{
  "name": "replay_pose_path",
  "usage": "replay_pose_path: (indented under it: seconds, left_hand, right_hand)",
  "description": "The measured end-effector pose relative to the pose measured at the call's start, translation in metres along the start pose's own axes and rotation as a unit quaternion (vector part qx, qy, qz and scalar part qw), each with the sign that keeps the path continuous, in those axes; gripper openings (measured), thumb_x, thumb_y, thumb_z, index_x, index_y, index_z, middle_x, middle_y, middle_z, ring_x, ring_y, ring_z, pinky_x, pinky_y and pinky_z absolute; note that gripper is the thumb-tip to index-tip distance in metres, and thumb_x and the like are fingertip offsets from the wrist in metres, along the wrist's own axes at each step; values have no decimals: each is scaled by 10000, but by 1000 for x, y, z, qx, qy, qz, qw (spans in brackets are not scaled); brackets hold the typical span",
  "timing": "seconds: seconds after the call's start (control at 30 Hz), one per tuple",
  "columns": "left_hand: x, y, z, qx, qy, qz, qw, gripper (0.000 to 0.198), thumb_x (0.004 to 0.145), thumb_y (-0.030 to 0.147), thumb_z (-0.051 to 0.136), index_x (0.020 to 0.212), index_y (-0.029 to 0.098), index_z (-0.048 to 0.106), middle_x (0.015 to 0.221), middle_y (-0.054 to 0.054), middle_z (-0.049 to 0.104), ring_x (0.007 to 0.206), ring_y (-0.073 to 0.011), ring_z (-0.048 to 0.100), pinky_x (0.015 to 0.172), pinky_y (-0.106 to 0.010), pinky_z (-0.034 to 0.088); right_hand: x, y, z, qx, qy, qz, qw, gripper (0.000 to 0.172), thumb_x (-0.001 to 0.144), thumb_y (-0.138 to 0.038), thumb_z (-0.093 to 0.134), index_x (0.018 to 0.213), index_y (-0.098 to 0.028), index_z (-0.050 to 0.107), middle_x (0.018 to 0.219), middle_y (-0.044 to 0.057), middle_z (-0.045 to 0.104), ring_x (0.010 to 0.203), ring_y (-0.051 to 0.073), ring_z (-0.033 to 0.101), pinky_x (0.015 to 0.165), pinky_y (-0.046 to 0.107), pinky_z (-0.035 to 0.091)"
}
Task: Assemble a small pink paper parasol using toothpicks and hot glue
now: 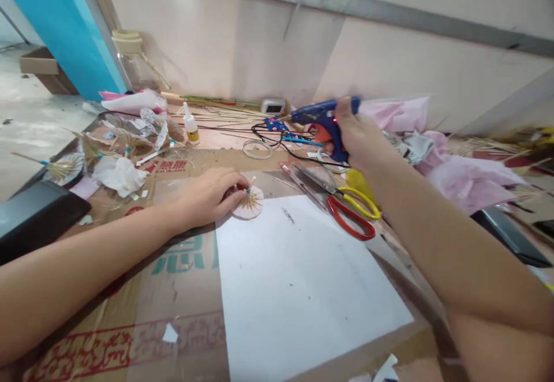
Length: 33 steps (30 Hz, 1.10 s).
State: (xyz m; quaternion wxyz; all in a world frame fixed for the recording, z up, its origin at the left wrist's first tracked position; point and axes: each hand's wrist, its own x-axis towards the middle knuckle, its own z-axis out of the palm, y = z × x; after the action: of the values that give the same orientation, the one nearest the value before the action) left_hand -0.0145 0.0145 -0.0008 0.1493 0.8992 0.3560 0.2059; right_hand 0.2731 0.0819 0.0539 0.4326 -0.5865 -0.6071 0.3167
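Observation:
My left hand (219,196) pinches the edge of a small miniature umbrella (249,202), a round pale canopy with thin wooden ribs and a blue band at its middle. It rests at the top left corner of a white paper sheet (303,289). Up at the right, my right hand (346,125) is wrapped around a blue hot glue gun (318,111) with an orange trigger. The gun's nozzle points left, above the clutter at the back and apart from the umbrella. Scissors (350,203) with one red and one yellow handle lie below the gun.
Flattened cardboard (182,313) covers the table. A small glue bottle (190,125) stands at the back left, near more miniature umbrellas (64,165) and crumpled paper. Thin sticks (216,108), a clear ring (257,149) and black cord lie at the back. Pink bags (467,180) are piled right.

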Motion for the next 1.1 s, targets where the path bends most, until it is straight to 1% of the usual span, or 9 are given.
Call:
replay_pose_path:
  seconds: [0.13, 0.3, 0.43, 0.53, 0.73, 0.83, 0.93, 1.0, 1.1]
  left_hand:
    - [-2, 3, 1, 22, 22, 9, 999, 265, 942, 338, 393, 1020, 163, 576, 949, -80, 649, 925, -220, 592, 867, -364, 449]
    - [-3, 5, 1, 29, 48, 28, 998, 243, 915, 267, 407, 1056, 137, 557, 917, -86, 637, 875, -215, 586, 827, -356, 455]
    - [-3, 6, -1, 41, 57, 50, 996, 263, 851, 169, 412, 1061, 139, 567, 913, -83, 631, 886, -218, 577, 845, -360, 451]
    - [-3, 5, -1, 46, 59, 49, 996, 288, 825, 142, 407, 1062, 139, 572, 944, -88, 634, 899, -221, 572, 855, -366, 453]
    - [-4, 1, 2, 37, 90, 75, 992, 351, 837, 115, 399, 1142, 117, 572, 1022, -104, 631, 972, -225, 572, 900, -376, 452]
    - [-5, 0, 1, 37, 121, 100, 987, 377, 872, 122, 384, 1205, 129, 562, 1106, -113, 614, 1028, -223, 560, 914, -369, 448]
    - [-5, 1, 1, 48, 130, 110, 984, 320, 929, 174, 377, 1170, 144, 585, 1109, -110, 624, 1023, -219, 561, 910, -367, 448]
    - [-4, 0, 1, 59, 135, 109, 983, 295, 955, 196, 373, 1137, 146, 600, 1072, -102, 641, 994, -210, 571, 889, -354, 455]
    - [-4, 0, 3, 71, 152, 107, 980, 289, 972, 206, 377, 1139, 143, 605, 1015, -93, 659, 949, -190, 588, 847, -322, 471]
  right_hand:
    - [17, -27, 41, -105, -56, -52, 992, 530, 807, -733, 469, 778, -206, 524, 440, -33, 465, 349, 123, 455, 367, 237, 341]
    - [31, -55, 109, -193, -227, -97, 950, 563, 795, -757, 448, 675, -207, 455, 416, -28, 450, 375, 121, 437, 402, 240, 338]
    - [40, -58, 151, -227, -263, -133, 928, 538, 849, -690, 443, 708, -176, 511, 593, 21, 566, 622, 154, 562, 615, 258, 432]
    - [46, -57, 166, -258, -272, -143, 916, 551, 842, -683, 468, 730, -156, 583, 699, 70, 635, 800, 207, 595, 741, 287, 436]
    - [41, -64, 144, -381, -253, -92, 885, 478, 889, -525, 492, 773, -105, 690, 726, 113, 683, 680, 200, 620, 661, 292, 430]
    - [21, -68, 110, -385, -196, -135, 892, 334, 902, -388, 495, 914, -134, 712, 912, 95, 713, 794, 186, 624, 676, 268, 400]
    - [-10, -64, 74, -400, -155, -204, 880, 259, 882, -325, 520, 913, -165, 723, 904, 52, 725, 782, 163, 621, 663, 254, 386]
    - [-30, -55, 57, -443, -152, -184, 864, 226, 883, -287, 524, 906, -189, 726, 879, 35, 728, 765, 162, 627, 659, 254, 389]
    - [-52, -35, 44, -524, -194, -191, 807, 215, 888, -260, 532, 927, -178, 727, 925, 76, 722, 877, 218, 644, 698, 281, 410]
